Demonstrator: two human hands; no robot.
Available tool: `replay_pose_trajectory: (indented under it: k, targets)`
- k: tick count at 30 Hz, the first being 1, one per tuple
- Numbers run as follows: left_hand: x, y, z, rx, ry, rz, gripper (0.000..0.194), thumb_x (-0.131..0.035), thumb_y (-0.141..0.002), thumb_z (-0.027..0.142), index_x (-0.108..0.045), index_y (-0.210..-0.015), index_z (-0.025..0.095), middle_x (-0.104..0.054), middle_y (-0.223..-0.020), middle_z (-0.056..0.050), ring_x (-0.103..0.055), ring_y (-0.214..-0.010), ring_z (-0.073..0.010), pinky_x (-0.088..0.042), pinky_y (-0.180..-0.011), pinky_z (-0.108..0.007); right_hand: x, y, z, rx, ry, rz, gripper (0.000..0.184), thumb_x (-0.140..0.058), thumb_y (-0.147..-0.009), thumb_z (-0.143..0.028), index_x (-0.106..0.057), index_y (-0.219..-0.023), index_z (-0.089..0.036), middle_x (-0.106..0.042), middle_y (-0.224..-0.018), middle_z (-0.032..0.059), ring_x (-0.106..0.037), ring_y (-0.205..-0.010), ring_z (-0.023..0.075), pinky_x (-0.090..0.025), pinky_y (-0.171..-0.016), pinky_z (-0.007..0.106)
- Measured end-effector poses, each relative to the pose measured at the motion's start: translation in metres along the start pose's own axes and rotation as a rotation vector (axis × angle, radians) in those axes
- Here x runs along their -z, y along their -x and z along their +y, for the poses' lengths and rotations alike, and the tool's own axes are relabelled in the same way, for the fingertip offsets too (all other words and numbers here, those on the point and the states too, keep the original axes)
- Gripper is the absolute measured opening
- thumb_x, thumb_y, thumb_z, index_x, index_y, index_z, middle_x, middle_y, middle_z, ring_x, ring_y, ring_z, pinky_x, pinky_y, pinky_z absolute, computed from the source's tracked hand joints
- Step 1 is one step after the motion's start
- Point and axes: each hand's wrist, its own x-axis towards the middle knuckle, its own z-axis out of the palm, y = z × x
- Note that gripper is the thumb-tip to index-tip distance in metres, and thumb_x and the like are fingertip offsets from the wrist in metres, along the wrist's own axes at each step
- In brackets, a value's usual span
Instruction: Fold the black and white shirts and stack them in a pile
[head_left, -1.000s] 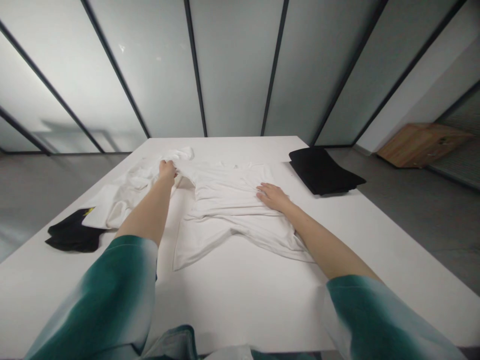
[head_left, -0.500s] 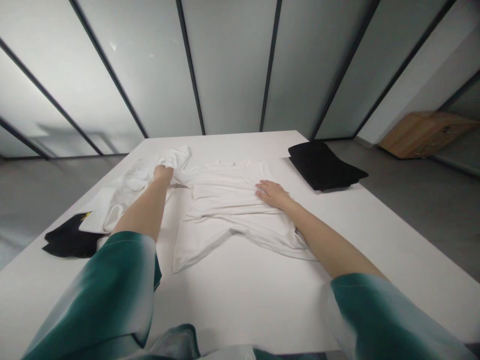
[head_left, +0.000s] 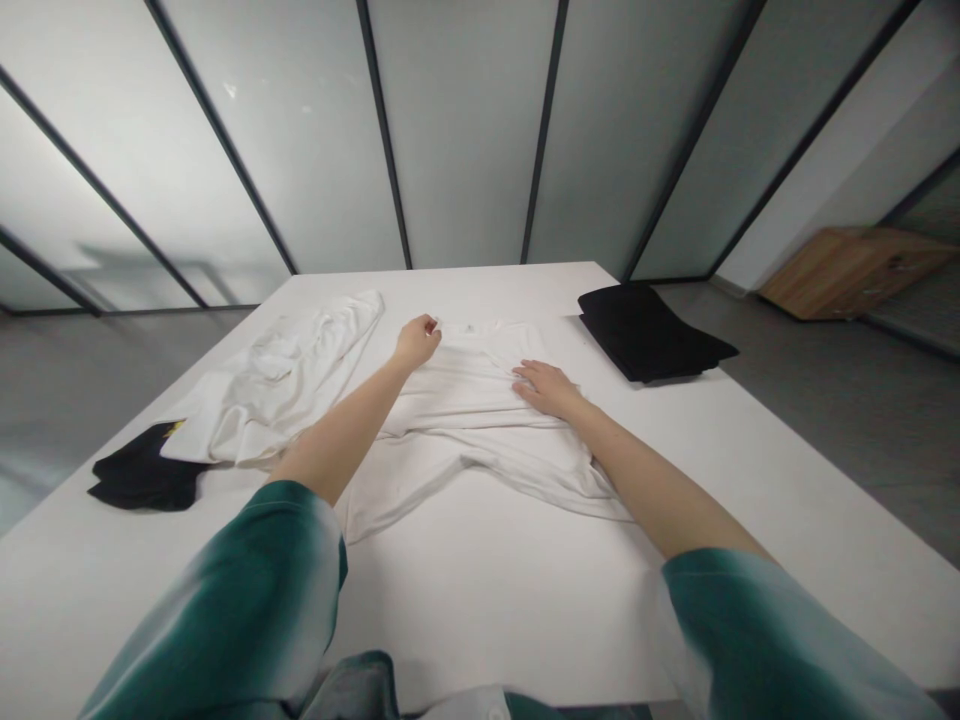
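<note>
A white shirt (head_left: 480,385) lies in front of me with creases across its body and its neckline at the far end. My left hand (head_left: 418,343) is closed at the far left of the shirt, beside the neckline, with the fingertips pinched on its fabric. Part of the shirt's left side is hidden behind my left forearm. On the right half of the shirt, my right hand (head_left: 546,388) rests flat, fingers spread.
Rumpled white cloth (head_left: 277,375) is spread along the left of the white table (head_left: 480,590), partly over folded black cloth (head_left: 150,470). A stack of folded black fabric (head_left: 649,333) sits at the far right edge. Beyond stands a frosted glass partition (head_left: 457,140).
My left hand has moved right, from the shirt's outstretched left sleeve to near the neckline, bringing that sleeve inward. My right hand stays in place.
</note>
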Motion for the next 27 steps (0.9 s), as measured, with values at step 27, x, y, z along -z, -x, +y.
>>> replay_pose_trajectory:
  k: [27]
  targets:
    - [0.013,0.042,-0.064,0.167,-0.251,-0.318,0.068,-0.069,-0.075,0.056,-0.055,-0.131,0.02,-0.066,-0.13,-0.014,-0.062,-0.119,-0.0284,-0.046,-0.097,-0.032,0.0,-0.002,0.001,-0.005,-0.008,-0.014,0.049,-0.043,-0.099,-0.042,-0.056,-0.14,-0.019,-0.047,-0.151,0.0134,-0.043,-0.139,0.0263,-0.033,-0.114,0.043]
